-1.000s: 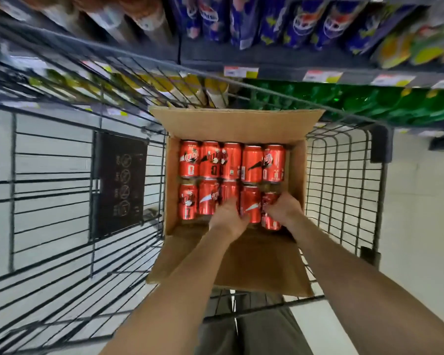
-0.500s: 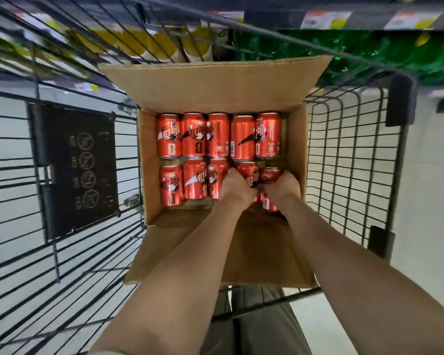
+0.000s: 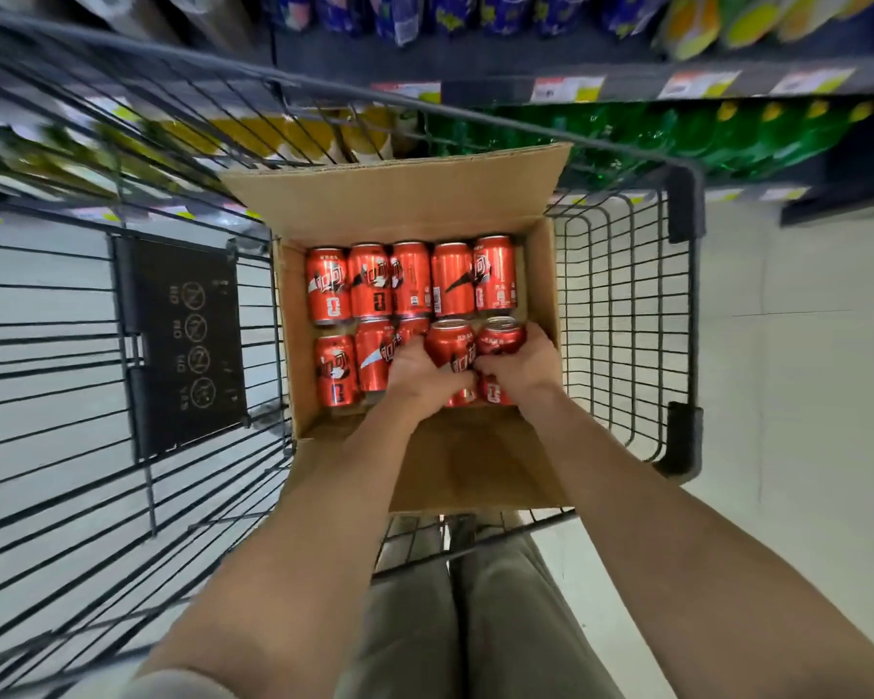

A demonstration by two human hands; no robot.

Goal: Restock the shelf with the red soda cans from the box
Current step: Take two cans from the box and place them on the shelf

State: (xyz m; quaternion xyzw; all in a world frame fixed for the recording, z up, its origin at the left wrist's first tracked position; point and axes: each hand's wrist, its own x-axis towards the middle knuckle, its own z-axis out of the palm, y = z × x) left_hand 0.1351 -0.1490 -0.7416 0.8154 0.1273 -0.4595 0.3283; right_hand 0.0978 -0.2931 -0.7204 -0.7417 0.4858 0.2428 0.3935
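An open cardboard box rests in a wire shopping cart and holds two rows of red soda cans lying on their sides. My left hand grips one red can in the near row. Beside it my right hand closes on the neighbouring red can at the box's right end. Both gripped cans are tilted up, their tops raised above the row. The shelf stands beyond the cart.
The black wire cart surrounds the box, with a dark sign panel on its left. The shelves behind carry green bottles, yellow packs and blue packs. Pale floor lies to the right. My legs show below the cart.
Both hands have closed around the two rightmost near-row cans and tipped them upward. The camera has swung, so the box sits lower in view than half a second ago.
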